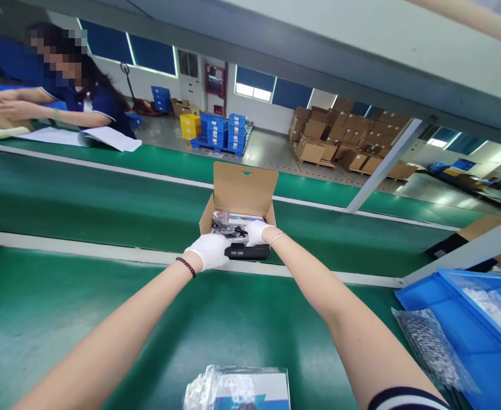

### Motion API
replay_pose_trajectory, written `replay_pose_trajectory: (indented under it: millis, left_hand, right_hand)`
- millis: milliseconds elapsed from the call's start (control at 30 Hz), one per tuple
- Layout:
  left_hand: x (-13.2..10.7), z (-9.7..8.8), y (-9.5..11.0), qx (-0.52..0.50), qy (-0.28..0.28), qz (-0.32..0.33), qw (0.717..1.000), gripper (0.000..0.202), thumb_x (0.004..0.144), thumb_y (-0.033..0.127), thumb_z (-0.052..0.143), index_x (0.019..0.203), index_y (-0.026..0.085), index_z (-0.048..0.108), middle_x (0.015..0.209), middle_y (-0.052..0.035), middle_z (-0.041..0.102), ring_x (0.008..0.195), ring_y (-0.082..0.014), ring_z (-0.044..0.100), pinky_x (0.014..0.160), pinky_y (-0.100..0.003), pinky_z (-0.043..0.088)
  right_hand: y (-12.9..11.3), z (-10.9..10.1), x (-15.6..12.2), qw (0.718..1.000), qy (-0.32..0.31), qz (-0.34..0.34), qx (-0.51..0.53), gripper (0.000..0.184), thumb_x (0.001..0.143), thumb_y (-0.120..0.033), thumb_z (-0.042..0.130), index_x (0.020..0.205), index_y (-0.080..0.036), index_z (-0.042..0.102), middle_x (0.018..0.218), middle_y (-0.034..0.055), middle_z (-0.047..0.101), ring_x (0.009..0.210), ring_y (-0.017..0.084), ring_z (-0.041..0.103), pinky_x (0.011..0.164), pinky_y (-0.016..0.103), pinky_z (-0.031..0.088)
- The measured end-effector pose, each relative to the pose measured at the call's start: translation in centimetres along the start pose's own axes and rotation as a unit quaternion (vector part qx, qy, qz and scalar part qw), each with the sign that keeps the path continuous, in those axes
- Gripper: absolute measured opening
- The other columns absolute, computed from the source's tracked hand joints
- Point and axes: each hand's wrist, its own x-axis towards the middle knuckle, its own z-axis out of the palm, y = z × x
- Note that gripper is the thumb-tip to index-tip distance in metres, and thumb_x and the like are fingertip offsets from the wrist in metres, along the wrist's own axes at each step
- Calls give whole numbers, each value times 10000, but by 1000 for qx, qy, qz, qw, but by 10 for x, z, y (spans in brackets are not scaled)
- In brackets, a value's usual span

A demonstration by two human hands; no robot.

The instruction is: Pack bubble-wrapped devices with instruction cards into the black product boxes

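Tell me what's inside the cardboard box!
The box holds a dark bundle in clear plastic and something white and blue. The right hand covers part; anything underneath is hidden.

Blue panels, perhaps blinds, partly cover windows above grey floor.

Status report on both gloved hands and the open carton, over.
Left hand at left end of black item, grip unclear. Right hand over open carton, by bagged cable. Black item across carton's near side.
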Motion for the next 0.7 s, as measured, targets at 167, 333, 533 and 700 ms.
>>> replay_pose_trajectory:
  millis: [167, 333, 533, 700]
  left_hand:
    - [13, 1, 7, -23, -10, 3, 1000, 374, 756, 373, 556, 1043, 197, 719, 1007, -134, 729, 916, -305, 680, 782, -368, 533]
    - [34, -8, 14, -57, -32, 25, 998, 351, 714, 389, 611, 986, 196, 723, 989, -99, 733, 912, -276, 677, 792, -323, 529]
    - [25, 6, 36, -69, 75, 9, 995, 413, 802, 247, 552, 1205, 172, 599, 1250, -117, 616, 1099, -268, 608, 934, -343, 492]
    - [14, 16, 57, -22, 152, -42, 987, 256, 844, 209, 517, 1051, 106, 627, 1105, -188, 630, 1052, -304, 619, 899, -388, 505]
  right_hand:
    - [15, -6, 6, 1000, -22, 16, 9, 441, 565, -340, 861, 933, -127, 743, 1006, 153, 738, 997, 339, 683, 848, 372, 536]
    - [26, 3, -11, 998, -15, 52, 23, 479, 600, -345, 841, 1011, -125, 735, 1069, 158, 727, 1023, 307, 674, 864, 332, 523]
    - [43, -3, -50, 990, 48, 123, 40, 494, 719, -390, 727, 1135, -127, 689, 1114, 168, 711, 980, 271, 690, 786, 289, 538]
    - [49, 0, -69, 985, 98, 142, 18, 555, 690, -331, 731, 1197, -124, 640, 1147, 209, 684, 1061, 329, 657, 864, 388, 523]
